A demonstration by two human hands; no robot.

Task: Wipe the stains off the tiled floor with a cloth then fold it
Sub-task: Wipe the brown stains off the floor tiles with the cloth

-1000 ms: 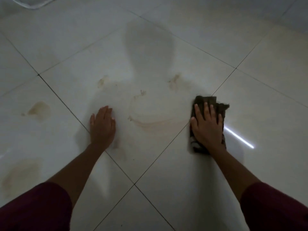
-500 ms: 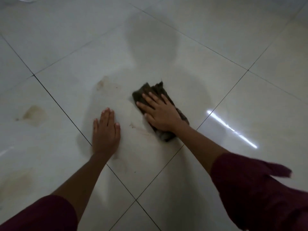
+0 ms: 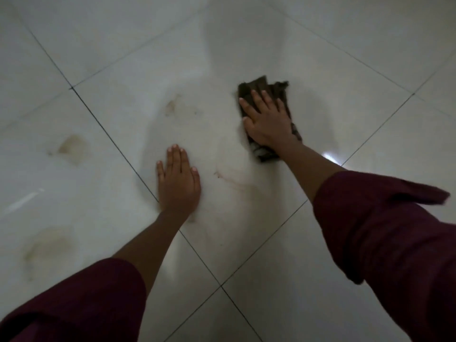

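Observation:
A dark brown cloth (image 3: 261,88) lies bunched on the white tiled floor (image 3: 320,58), and my right hand (image 3: 267,120) presses flat on top of it with fingers spread. My left hand (image 3: 179,180) rests flat on the floor near a tile joint, fingers together, holding nothing. A small brown stain (image 3: 171,107) sits left of the cloth. A faint reddish smear (image 3: 232,181) curves between my two hands. Two larger tan stains mark the left tile, one (image 3: 71,148) higher and one (image 3: 47,245) lower.
Dark grout lines (image 3: 111,141) cross the glossy floor diagonally. A bright light reflection (image 3: 329,155) shows beside my right forearm. Dark red sleeves cover both of my upper arms at the bottom of the view.
My right hand slid the cloth from the right across to the centre-left, then back up and to the right. A stain at the upper right of the tile is gone. My left hand stayed planted.

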